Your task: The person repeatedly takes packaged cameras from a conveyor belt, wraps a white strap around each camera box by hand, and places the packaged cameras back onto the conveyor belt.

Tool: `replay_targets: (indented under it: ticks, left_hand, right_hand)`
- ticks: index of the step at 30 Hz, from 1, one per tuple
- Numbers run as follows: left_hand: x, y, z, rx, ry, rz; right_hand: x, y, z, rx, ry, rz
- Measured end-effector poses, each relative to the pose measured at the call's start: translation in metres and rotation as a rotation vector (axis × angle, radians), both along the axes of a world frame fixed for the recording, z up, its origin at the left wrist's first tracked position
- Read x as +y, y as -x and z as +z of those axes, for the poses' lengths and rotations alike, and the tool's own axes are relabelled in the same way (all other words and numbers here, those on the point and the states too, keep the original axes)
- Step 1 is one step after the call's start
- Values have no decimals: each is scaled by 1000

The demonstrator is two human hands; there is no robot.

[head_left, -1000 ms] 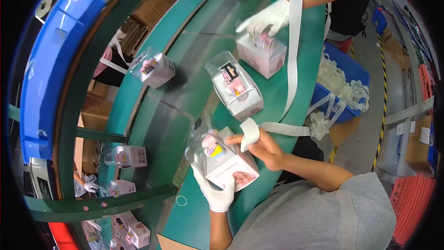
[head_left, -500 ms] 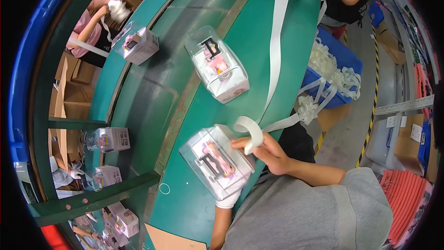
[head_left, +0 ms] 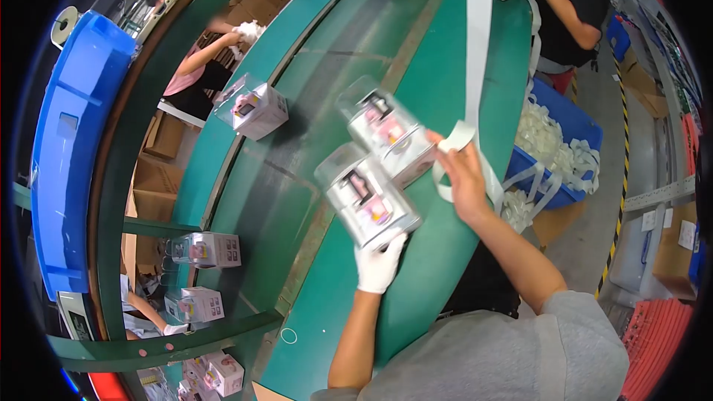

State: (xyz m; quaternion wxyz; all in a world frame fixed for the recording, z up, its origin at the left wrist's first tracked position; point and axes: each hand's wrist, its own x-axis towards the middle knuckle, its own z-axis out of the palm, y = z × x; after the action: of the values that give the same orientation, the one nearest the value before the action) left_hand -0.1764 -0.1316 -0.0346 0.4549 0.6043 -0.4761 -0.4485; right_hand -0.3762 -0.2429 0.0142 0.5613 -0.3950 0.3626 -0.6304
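My left hand [head_left: 379, 266], in a white glove, is closed on the near end of a boxed toy [head_left: 368, 200], a white carton with a clear plastic cover and a pink figure inside. Its fingers are partly hidden under the box. Right beside it, a second boxed toy [head_left: 386, 130] of the same kind sits on the green bench [head_left: 434, 241]. My bare right hand [head_left: 464, 178] has its fingertips at that second box's right side. A white ribbon [head_left: 477, 52] loops around these fingers, its long strip running up to the far end.
A blue bin [head_left: 546, 100] heaped with white ribbon bows stands on the floor at right. Across the conveyor [head_left: 297, 111] sit several more boxed toys [head_left: 265, 113]. A co-worker's arm [head_left: 561, 4] is at the top right; other people work on the far side. A green beam [head_left: 215, 345] crosses at lower left.
My left hand has carried its boxed toy away from my body, up next to the second box. My right hand has left the first box and reached the second. The view has shifted.
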Motion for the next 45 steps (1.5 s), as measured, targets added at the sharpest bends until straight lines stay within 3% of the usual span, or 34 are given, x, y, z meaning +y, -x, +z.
replay_targets:
  ticks: [2,3,5,8,10,11,13,15,19,20,23,25,28,31,36,40,42,45]
  left_hand:
    - [-40,16,-20,-86,86,-101]
    - [-69,35,-41,-155,256,-24]
    - [-117,76,2,-152,338,-7]
    - [-168,108,7,-192,384,10]
    - [-187,113,15,-55,219,-77]
    - [-189,106,12,-89,267,-114]
    - [-188,73,-4,-200,469,-101]
    - [-193,24,-7,-350,649,140]
    - [-250,-99,14,-700,298,701]
    - [-273,-150,-9,-619,166,684]
    - [-315,-241,-42,-818,374,562]
    - [-338,-284,-65,-935,229,376]
    - [-353,-282,-31,-943,51,356]
    - [-352,-284,-21,-935,-124,359]
    - [-365,-294,-33,-879,67,232]
    - [-318,-289,-31,-267,411,135]
    - [-272,-248,9,46,348,130]
    - [-205,-220,38,51,248,292]
  right_hand:
    - [-26,20,-4,42,49,-54]
    - [-44,34,-9,93,105,-93]
    - [-85,70,-11,282,75,-179]
    - [-134,107,1,313,93,-242]
    - [-158,126,3,299,77,-261]
    - [-163,132,1,289,87,-261]
    - [-159,131,2,269,91,-254]
    - [-131,134,8,265,145,-369]
    - [-66,128,14,246,74,-463]
    - [-55,125,13,246,45,-496]
    - [-40,127,-3,293,40,-488]
    - [-39,125,-9,349,51,-467]
    - [-43,123,-6,418,27,-490]
    - [-41,122,-4,497,27,-495]
    - [-38,123,-3,436,54,-500]
    - [-39,119,-2,488,54,-511]
    - [-32,119,-8,504,88,-538]
    - [-18,121,-11,567,161,-634]
